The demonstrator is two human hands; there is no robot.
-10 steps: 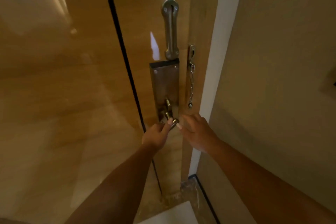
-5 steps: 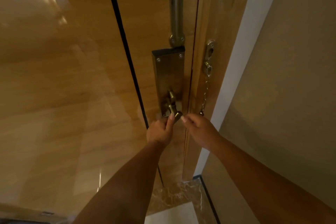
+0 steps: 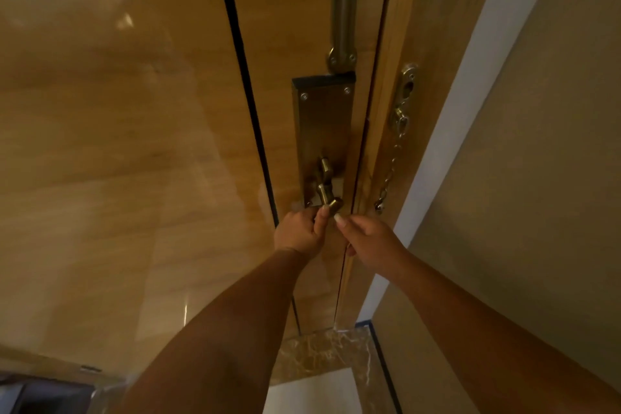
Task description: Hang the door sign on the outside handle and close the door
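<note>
Now, handle: my landmark, a brass lever (image 3: 325, 190) on a dark metal plate (image 3: 324, 131) near the door's right edge, seen from inside the room.
Door sign: not visible anywhere; if it hangs on the outside handle, the door hides it, so I cannot tell.
Door: glossy wood (image 3: 134, 144), its edge meeting the frame right of the handle with only a thin dark seam; it looks shut or nearly so.
Left hand: my left hand (image 3: 299, 230) sits just below the handle, fingers curled together, thumb tip touching the lever's end.
Right hand: my right hand (image 3: 369, 242) is just below and right of the handle, fingers bent and close together, one fingertip near the lever's end; whether it touches, I cannot tell.
Chain: a security chain (image 3: 389, 175) hangs loose from its bracket, right of the handle on the frame.
Just changed: a second ago the frame stood farther from the handle; the gap has narrowed.
Meaning: I judge closing is almost done, latching remains.
</note>
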